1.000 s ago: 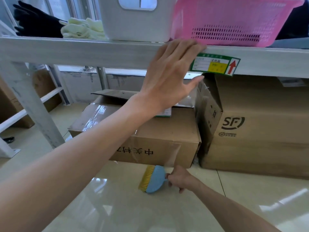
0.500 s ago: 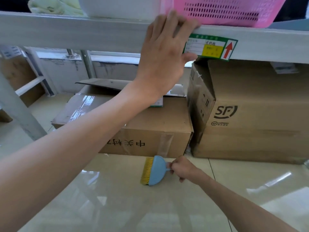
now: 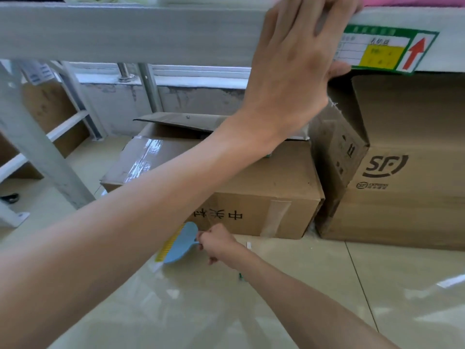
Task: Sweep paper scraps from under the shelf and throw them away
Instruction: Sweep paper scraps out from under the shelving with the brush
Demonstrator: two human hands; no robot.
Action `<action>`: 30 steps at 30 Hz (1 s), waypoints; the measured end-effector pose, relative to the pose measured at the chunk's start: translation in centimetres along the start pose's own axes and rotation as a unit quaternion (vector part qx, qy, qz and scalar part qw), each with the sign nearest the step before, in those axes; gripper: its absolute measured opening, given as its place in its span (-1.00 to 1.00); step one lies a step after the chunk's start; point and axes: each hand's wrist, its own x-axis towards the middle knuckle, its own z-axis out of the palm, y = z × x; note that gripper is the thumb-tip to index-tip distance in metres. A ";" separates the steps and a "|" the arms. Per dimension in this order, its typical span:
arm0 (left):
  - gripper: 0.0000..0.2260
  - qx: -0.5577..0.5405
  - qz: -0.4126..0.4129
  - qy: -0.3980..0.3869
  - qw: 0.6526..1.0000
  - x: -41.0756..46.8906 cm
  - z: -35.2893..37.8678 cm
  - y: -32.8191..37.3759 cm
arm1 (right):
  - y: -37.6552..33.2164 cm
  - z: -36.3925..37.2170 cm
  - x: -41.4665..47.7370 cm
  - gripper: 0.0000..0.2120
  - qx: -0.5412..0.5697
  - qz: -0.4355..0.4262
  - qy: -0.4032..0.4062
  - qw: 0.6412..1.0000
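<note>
Paper scrap (image 3: pixel 248 245) on floor (image 3: pixel 377 285) by taped box (image 3: pixel 264 197), right hand (image 3: pixel 219 244) fingers round blue brush (image 3: pixel 182 244), left hand (image 3: pixel 289 71) fingers round shelf edge (image 3: pixel 125 31)

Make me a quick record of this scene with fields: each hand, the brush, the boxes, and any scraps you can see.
left: left hand grips the shelf edge beside the green label
right: right hand holds the blue brush by its handle, low near the floor
brush: yellow bristles face left, partly hidden by the left forearm
boxes: low box left of the SF box, both under the shelf
scraps: one white scrap on the floor by the low box's front
</note>
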 end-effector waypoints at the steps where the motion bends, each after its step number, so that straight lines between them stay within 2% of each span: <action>1: -0.59 -0.004 -0.002 0.005 1.000 0.0 0.0 0.1 | 0.0 0.7 0.6 -0.80 0.014 0.017 0.012 1.000; 4: -0.60 -0.013 -0.012 0.029 0.999 -0.3 0.4 0.0 | 0.7 2.1 1.5 -0.72 0.066 0.056 0.037 0.996; 9: -0.59 -0.021 -0.017 0.047 0.999 -0.4 0.9 0.1 | 3.1 1.0 1.3 -0.71 0.057 0.067 0.066 0.994; 16: -0.60 -0.040 -0.044 0.022 0.998 -0.3 1.1 0.0 | 4.5 -4.8 -1.0 -0.71 -0.043 0.070 0.061 0.995; 20: -0.60 -0.030 -0.045 0.016 0.998 -0.2 1.1 0.0 | 4.4 -8.2 -2.3 -0.83 -0.100 0.068 0.044 0.992; 24: -0.60 -0.028 -0.044 0.010 0.999 -0.2 1.0 0.2 | 2.8 -10.5 -2.5 -0.77 -0.190 0.028 0.021 0.981; 30: -0.59 -0.027 -0.048 0.008 0.998 -0.3 0.9 0.3 | 0.8 -9.0 -1.6 -0.71 -0.155 -0.038 -0.023 0.987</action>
